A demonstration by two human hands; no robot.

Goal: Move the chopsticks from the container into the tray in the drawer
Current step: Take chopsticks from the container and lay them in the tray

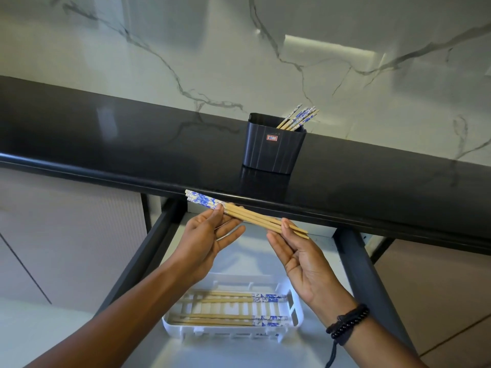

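Note:
A bundle of wooden chopsticks with blue-and-white tops (pixel 255 217) hangs level over the open drawer. My left hand (pixel 207 235) pinches it near the patterned end. My right hand (pixel 297 251) pinches it near the plain tips. A dark ribbed container (pixel 273 147) stands on the black counter, with several more chopsticks (pixel 299 118) leaning out of it to the right. Below my hands, a white slotted tray (pixel 172 324) lies in the drawer and holds several chopsticks (pixel 233 309), patterned ends to the right.
The black counter edge (pixel 345 216) runs just behind my hands. Dark drawer rails (pixel 369 282) flank the pale drawer floor. A white marble wall (pixel 239 49) rises behind the counter. Pale cabinet fronts lie to the left and right.

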